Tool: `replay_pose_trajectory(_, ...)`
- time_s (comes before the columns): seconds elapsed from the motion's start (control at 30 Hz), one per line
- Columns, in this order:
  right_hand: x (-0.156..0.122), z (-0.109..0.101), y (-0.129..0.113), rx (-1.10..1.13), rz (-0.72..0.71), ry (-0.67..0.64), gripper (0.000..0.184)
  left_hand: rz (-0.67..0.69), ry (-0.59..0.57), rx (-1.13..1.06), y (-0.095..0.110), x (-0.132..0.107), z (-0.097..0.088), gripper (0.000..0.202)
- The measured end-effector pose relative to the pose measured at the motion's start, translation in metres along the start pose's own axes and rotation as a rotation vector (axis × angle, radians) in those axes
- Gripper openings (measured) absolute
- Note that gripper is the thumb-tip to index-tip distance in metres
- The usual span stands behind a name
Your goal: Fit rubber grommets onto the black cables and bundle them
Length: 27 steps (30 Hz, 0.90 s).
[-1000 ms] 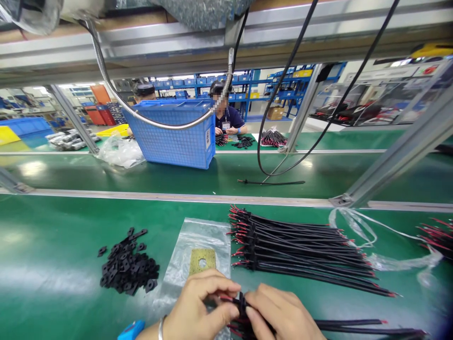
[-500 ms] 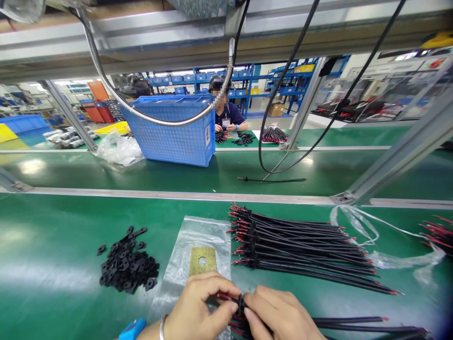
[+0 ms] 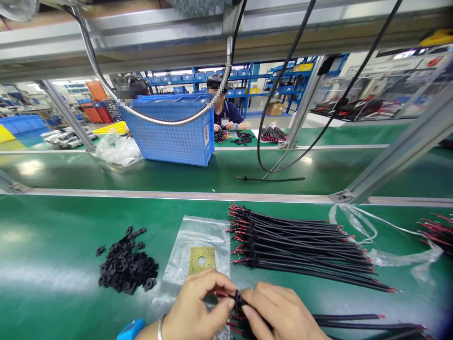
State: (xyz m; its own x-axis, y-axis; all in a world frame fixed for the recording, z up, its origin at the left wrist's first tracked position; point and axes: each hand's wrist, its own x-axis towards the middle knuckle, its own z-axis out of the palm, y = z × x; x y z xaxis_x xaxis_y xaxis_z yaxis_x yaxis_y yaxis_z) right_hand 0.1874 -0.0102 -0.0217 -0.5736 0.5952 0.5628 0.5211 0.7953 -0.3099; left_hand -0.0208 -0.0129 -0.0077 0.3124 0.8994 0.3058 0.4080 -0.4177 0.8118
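Note:
At the bottom middle, my left hand point(image 3: 196, 307) pinches a black cable with red wire ends point(image 3: 222, 293) by a small black piece point(image 3: 237, 299) on it. My right hand point(image 3: 283, 311) grips the same cable just right of that piece, its fingers closed and partly hiding it. More black cables point(image 3: 350, 317) lie under and beside my right hand. Behind my hands, a yellowish square plate with a round hole point(image 3: 196, 260) rests on a clear plastic bag point(image 3: 179, 245). To the left is a heap of small black pieces with holes point(image 3: 127, 269).
A row of black cables point(image 3: 300, 245) with red ends lies right of the bag. Plastic strips point(image 3: 403, 259) and more cables point(image 3: 437, 236) are farther right. Behind stand a blue crate point(image 3: 170, 130) and a metal frame post point(image 3: 396, 127). A co-worker point(image 3: 230, 113) sits across; a black cord point(image 3: 260, 141) hangs down.
Both hands have shifted slightly left with the cable, still holding it at the black piece. The co-worker's head has tilted a little. The cables and heap lie as before.

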Motion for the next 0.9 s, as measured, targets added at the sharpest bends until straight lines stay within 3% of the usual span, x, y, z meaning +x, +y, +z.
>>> replay_pose_trajectory(0.37,0.005,-0.009,0.0,-0.048,-0.015,0.023,0.023,-0.089,-0.059,-0.029,0.0,0.001,-0.004,0.011)
replay_pose_trajectory(0.6,0.008,-0.038,0.029,-0.151,0.038,0.24,0.017,-0.171,0.023,-0.028,-0.004,0.008,-0.023,0.01)
replay_pose_trajectory(0.9,0.011,-0.04,0.039,-0.166,0.117,0.173,0.016,-0.176,0.041,0.024,-0.01,0.011,-0.033,0.013)
